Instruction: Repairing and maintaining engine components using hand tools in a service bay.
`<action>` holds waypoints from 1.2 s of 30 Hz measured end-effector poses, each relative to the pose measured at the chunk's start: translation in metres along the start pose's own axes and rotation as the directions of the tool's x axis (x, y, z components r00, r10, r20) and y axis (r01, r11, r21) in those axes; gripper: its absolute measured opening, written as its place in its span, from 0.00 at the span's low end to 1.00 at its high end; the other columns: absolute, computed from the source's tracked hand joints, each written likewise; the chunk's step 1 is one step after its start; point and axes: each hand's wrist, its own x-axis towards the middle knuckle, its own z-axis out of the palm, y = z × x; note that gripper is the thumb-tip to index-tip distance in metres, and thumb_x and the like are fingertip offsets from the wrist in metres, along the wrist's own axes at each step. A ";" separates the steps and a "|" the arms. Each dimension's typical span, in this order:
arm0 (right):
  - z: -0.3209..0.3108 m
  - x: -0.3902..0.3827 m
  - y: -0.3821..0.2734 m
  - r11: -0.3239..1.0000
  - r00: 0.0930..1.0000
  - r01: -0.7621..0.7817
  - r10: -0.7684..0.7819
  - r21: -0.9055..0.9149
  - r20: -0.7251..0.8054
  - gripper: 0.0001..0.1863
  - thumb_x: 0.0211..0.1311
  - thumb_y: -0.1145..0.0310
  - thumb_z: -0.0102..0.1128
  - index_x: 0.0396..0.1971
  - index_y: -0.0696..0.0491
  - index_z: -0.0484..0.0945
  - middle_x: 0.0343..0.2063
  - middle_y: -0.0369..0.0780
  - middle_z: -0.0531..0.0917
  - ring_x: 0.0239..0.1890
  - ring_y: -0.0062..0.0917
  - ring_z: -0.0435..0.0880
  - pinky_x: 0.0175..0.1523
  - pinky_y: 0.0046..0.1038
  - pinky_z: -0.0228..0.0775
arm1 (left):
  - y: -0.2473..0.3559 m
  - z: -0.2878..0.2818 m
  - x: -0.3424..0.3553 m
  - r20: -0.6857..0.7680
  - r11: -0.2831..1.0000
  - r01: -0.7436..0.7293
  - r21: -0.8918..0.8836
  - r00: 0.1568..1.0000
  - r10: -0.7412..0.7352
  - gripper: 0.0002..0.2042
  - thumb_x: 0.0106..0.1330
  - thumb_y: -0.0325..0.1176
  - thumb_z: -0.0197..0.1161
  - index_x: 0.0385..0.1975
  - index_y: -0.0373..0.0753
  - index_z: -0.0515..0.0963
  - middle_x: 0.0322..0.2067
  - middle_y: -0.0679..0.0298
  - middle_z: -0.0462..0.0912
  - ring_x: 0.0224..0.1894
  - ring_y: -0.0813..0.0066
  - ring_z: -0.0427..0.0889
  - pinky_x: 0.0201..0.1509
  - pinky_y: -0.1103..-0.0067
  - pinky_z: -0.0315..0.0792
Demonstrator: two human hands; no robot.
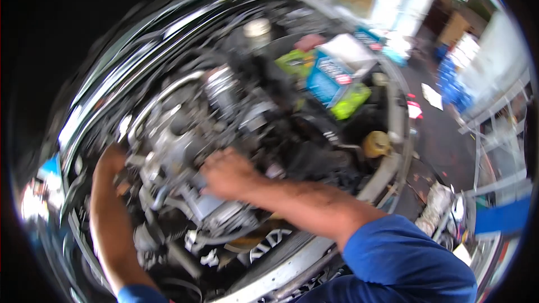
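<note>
Both my arms reach into an open car engine bay, and the picture is smeared by motion. My right hand (pixel 224 173) is closed, its fingers curled at the metal engine (pixel 182 148) near the middle; whatever they grip is hidden. On the left side of the engine, my left hand (pixel 114 159) reaches down among hoses and metal parts, its fingers hidden. A pale curved pipe (pixel 160 98) runs beyond the engine, with a ribbed silvery part (pixel 223 91) to its right. Just below my right hand lies a flat grey metal box (pixel 202 203).
An open teal-and-white carton (pixel 331 76) and yellow-green gloves or cloths (pixel 351 101) lie on the bay's right side. Nearby is a yellowish cap (pixel 377 143). The car's pale front edge (pixel 281 275) curves close to me. A metal rack (pixel 499 146) stands on the floor at right.
</note>
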 end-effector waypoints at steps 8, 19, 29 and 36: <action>0.007 -0.003 0.032 0.985 0.991 -0.091 0.105 -0.146 0.089 0.26 0.58 0.43 0.64 0.40 0.53 0.81 0.40 0.41 0.81 0.51 0.34 0.79 0.58 0.38 0.64 | 0.053 -0.077 0.059 0.320 0.725 0.485 -0.489 0.873 -0.368 0.21 0.58 0.37 0.62 0.47 0.27 0.80 0.52 0.44 0.82 0.54 0.48 0.81 0.56 0.66 0.75; 0.015 -0.010 0.041 0.981 0.999 -0.031 0.038 -0.191 0.034 0.25 0.57 0.45 0.67 0.41 0.53 0.80 0.40 0.41 0.81 0.51 0.35 0.79 0.59 0.39 0.64 | 0.087 -0.092 0.072 0.311 0.625 0.498 -0.601 0.866 -0.391 0.22 0.59 0.29 0.59 0.56 0.41 0.78 0.57 0.57 0.81 0.56 0.60 0.82 0.55 0.61 0.79; 0.014 -0.010 0.052 0.967 0.985 -0.145 0.161 -0.211 0.059 0.23 0.53 0.50 0.71 0.38 0.54 0.81 0.38 0.41 0.82 0.49 0.36 0.79 0.57 0.39 0.65 | 0.119 -0.110 0.121 0.247 0.658 0.331 -0.677 0.943 -0.221 0.18 0.58 0.36 0.61 0.47 0.38 0.83 0.47 0.51 0.85 0.51 0.53 0.84 0.53 0.67 0.79; 0.011 -0.004 0.032 0.980 0.995 -0.080 0.089 -0.182 0.046 0.24 0.53 0.49 0.71 0.38 0.54 0.81 0.38 0.41 0.82 0.49 0.36 0.79 0.59 0.39 0.65 | 0.085 -0.065 0.039 0.218 0.518 0.598 -0.612 0.757 -0.615 0.26 0.65 0.28 0.54 0.65 0.44 0.67 0.46 0.46 0.84 0.51 0.53 0.84 0.53 0.62 0.78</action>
